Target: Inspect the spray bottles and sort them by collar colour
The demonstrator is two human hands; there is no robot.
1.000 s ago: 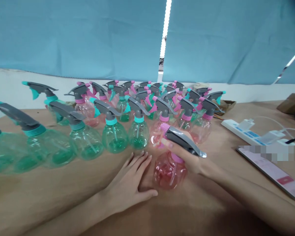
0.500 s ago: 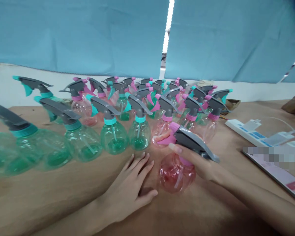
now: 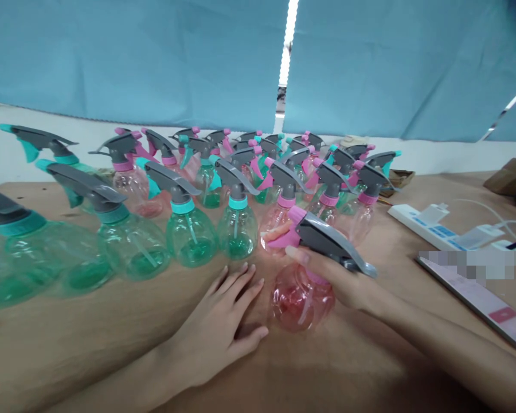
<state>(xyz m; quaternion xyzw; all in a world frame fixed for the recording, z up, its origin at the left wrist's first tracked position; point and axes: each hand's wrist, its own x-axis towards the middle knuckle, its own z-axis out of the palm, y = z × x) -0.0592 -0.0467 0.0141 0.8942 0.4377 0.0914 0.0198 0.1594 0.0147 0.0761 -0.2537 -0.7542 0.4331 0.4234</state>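
My right hand point(image 3: 333, 275) is wrapped round the neck of a pink spray bottle point(image 3: 303, 301), with fingers at its pink trigger. The bottle is see-through, with a grey and pink spray head, and its nozzle points away to the left. My left hand point(image 3: 223, 321) lies flat on the wooden table point(image 3: 124, 344), fingers stretched out, just left of that bottle and holding nothing. Closest beyond my left fingertips stand two green spray bottles point(image 3: 237, 232) with turquoise collars. Behind the held bottle is another pink spray bottle point(image 3: 286, 198), partly hidden.
Several more green and pink spray bottles point(image 3: 133, 246) stand in rows across the table. At the right lie a white power strip point(image 3: 425, 226) with plugs and a phone point(image 3: 477, 301). Brown packages point(image 3: 509, 178) sit farther back, before a blue curtain point(image 3: 155, 63).
The view has shifted slightly, so everything sits a little farther left. Both hands and the held pink spray bottle keep nearly the same pose.
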